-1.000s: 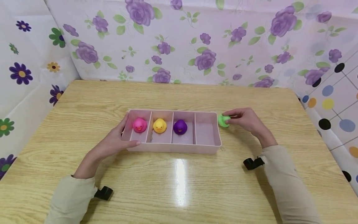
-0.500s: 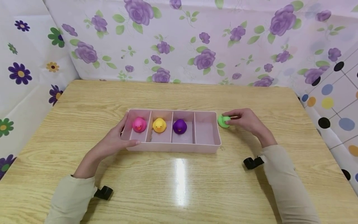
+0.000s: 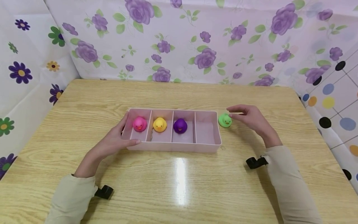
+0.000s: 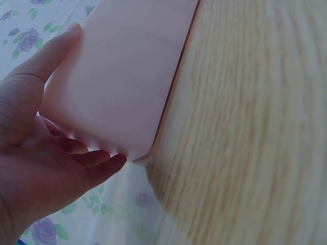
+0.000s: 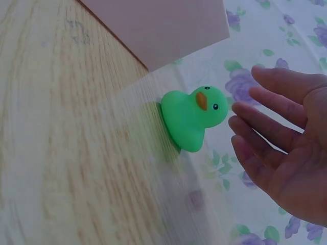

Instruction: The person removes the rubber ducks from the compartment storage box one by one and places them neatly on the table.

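A pink divided box (image 3: 173,147) lies across the middle of the table. My left hand (image 3: 113,140) grips its left end, the thumb along the front wall and the fingers round the end wall (image 4: 117,71). From left to right, its compartments hold a pink rubber duck (image 3: 139,124), a yellow rubber duck (image 3: 159,124) and a purple rubber duck (image 3: 180,126); the rightmost has none. Just outside the right end stands a green rubber duck (image 3: 225,120), upright on the table. My right hand (image 3: 250,119) hovers beside that duck, fingers spread and apart from it in the right wrist view (image 5: 194,117).
The wooden table (image 3: 134,183) runs up to a flowered cloth (image 3: 184,40) at the back. Patterned cloths hang at the left and right sides. A small black camera (image 3: 104,192) sits at the left wrist, another black camera (image 3: 255,162) at the right.
My right hand has let go of the green rubber duck and drawn slightly up and to the right. The duck stays by the box. My left hand keeps its grip.
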Available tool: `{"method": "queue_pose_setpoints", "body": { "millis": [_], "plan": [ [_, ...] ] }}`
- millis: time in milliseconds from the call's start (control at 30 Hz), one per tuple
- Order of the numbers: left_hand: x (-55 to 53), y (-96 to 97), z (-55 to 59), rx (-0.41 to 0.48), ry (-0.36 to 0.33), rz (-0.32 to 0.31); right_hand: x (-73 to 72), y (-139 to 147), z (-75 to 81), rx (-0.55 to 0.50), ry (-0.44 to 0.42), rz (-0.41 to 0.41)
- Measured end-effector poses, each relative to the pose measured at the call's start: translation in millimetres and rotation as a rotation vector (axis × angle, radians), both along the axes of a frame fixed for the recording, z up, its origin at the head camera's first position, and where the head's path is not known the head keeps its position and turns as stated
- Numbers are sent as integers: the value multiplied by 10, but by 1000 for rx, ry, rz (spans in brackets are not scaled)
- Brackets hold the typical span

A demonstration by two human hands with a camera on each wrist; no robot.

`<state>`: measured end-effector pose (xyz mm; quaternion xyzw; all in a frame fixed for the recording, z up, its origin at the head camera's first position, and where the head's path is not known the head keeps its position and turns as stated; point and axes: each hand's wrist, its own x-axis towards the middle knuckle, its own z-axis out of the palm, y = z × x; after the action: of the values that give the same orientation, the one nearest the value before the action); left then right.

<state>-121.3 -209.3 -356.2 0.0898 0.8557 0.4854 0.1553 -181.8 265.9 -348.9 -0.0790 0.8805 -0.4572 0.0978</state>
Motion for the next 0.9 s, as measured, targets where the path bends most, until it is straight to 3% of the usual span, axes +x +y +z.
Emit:
{"method": "queue_pose_setpoints", "body": {
  "millis": [433, 900],
  "plan": [
    [-16, -2, -43, -11, -11, 4, 116, -66, 61, 19, 74, 7],
    [-9, 0, 1, -5, -9, 2, 263, -315, 229, 24, 125, 52]
  ]
}}
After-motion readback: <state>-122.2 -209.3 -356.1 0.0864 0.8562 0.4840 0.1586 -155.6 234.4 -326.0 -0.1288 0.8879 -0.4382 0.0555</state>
